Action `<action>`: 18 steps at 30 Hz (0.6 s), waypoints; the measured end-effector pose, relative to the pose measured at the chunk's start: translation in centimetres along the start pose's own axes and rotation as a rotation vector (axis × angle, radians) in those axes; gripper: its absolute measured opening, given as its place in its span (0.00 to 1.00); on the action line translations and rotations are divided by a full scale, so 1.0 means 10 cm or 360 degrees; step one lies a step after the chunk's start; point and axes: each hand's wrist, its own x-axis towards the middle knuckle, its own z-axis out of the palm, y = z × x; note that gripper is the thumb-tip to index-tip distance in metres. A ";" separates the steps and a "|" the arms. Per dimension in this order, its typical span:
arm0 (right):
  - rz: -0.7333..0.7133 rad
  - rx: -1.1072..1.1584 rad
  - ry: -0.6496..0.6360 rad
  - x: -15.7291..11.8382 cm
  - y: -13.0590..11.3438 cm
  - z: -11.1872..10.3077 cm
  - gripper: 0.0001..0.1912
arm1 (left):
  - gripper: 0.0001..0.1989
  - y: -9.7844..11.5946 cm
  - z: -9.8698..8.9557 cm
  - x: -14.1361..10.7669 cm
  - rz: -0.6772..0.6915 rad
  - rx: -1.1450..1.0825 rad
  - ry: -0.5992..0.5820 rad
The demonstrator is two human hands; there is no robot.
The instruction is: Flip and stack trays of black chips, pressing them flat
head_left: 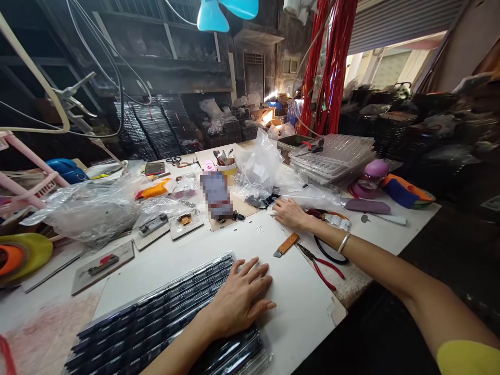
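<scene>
My left hand (244, 297) lies over the right side of a clear plastic tray (230, 256) filled with rows of black strip-like parts (156, 317). Its fingers are spread and hold nothing. Farther forward, my right hand (291, 213) reaches across the table, fingers bent and close together. Its fingertips meet the table beside some small black pieces (260, 201) and a clear plastic bag (260, 164); what they pinch, if anything, is too small to make out. Below that hand lie an orange box cutter (287, 245) and red-handled pliers (322, 265).
A phone-like blurred panel (216, 192) stands mid-table. Small fixtures on plates (103, 265) and a large plastic bag (94, 208) lie left. Stacked clear trays (332, 156), a purple tape dispenser (371, 177) and tape rolls (408, 191) sit right. A blue fan (213, 15) hangs above.
</scene>
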 end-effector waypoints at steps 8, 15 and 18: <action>0.0190 0.0118 0.0312 0.06 0.13 -0.21 0.11 | 0.20 0.00 0.01 -0.01 0.0031 -0.0029 0.0056; -0.0225 0.0220 0.0589 -0.82 -0.77 -0.32 0.13 | 0.15 -0.04 0.05 0.02 -0.0227 -0.0589 0.0510; -0.0412 0.0230 0.0666 -1.09 -1.23 -0.24 0.14 | 0.17 0.02 0.02 0.06 -0.0402 -0.1144 0.0520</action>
